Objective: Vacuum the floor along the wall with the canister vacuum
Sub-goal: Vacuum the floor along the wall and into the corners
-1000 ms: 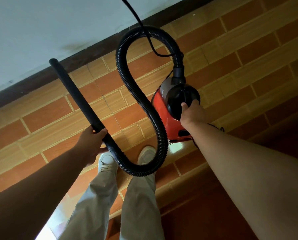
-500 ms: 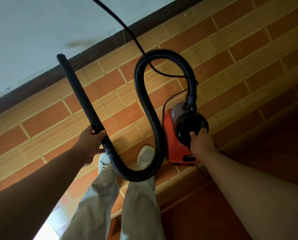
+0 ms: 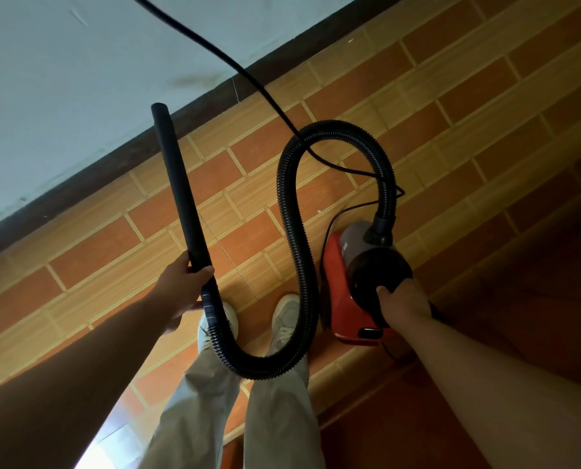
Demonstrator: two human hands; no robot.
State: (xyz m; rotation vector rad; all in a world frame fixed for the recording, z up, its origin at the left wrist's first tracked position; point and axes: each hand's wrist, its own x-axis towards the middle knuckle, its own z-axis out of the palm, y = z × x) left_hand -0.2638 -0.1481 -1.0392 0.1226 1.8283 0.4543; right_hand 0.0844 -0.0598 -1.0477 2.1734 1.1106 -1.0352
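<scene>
Within the curled fingers (image 3: 205,271) of the left hand (image 3: 180,289) the lower end of the black wand (image 3: 179,187) is gripped, the fingers being wrapped closed around it just above the joint with the ribbed hose (image 3: 292,231). From this grip the wand is directed up and away toward the dark baseboard (image 3: 79,177), with its open tip seen close to the baseboard edge; contact with the floor cannot be told. Below the left fingers the hose is seen to drop in a loop in front of the two white shoes (image 3: 284,319) and the pale trouser legs (image 3: 282,418), then to rise in a second arch before entering the top of the canister vacuum (image 3: 343,292). The right hand (image 3: 402,304) is closed over the black handle on the rounded dark upper part of the red canister, fingers curled tight around it. Whether the canister rests on the floor or hangs just above it cannot be told. A thin black power cord (image 3: 248,72) is seen running from beyond the upper edge of the view, across the white wall (image 3: 62,79) and baseboard, over the upper hose arch, toward the far side of the canister. The brick-patterned tile floor (image 3: 451,96) lies under everything, with a darker raised strip beyond the right forearm.
</scene>
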